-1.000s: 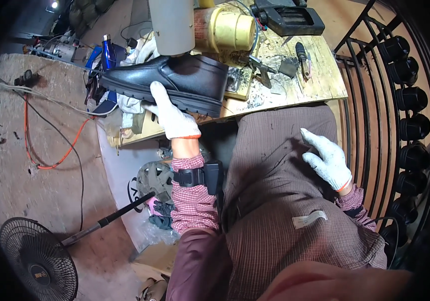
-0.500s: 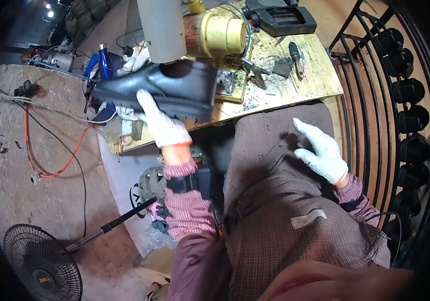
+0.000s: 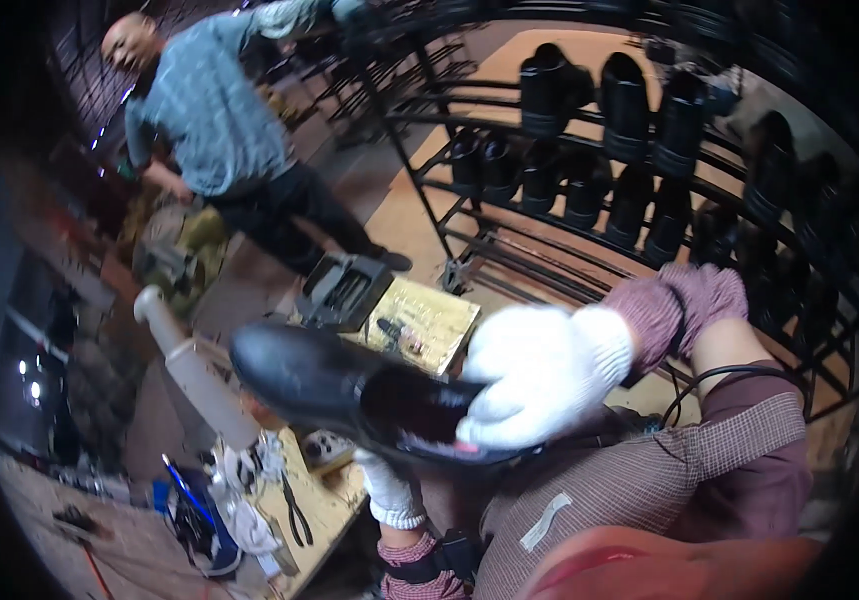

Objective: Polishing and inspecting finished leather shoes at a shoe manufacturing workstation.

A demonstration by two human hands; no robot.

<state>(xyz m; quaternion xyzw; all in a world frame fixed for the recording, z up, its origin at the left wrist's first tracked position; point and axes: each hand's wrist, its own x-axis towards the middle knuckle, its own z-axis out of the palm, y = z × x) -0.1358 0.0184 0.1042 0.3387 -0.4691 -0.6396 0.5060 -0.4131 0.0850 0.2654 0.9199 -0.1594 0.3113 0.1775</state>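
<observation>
A black leather shoe (image 3: 299, 375) hangs in front of me, toe to the left and its opening turned up toward me. My right hand (image 3: 539, 375), in a white knit glove, is closed around its heel end, the thumb side at the opening's edge; motion blurs it. Below the shoe is my left hand (image 3: 391, 490), in a matching glove. The shoe hides most of its fingers, so I cannot tell whether it touches or supports the shoe.
A black metal rack (image 3: 509, 262) with several rows of black shoes (image 3: 625, 105) stands to the right. The workbench (image 3: 439, 310) holds a black tray-like case (image 3: 344, 290) and pliers (image 3: 296, 512). A grey post (image 3: 204, 385) rises at left. A person (image 3: 219, 115) stands at the far left.
My view has swung right toward the rack, bringing the other person into sight. The shoe has left the post, and my right hand has gone from empty to gripping its heel.
</observation>
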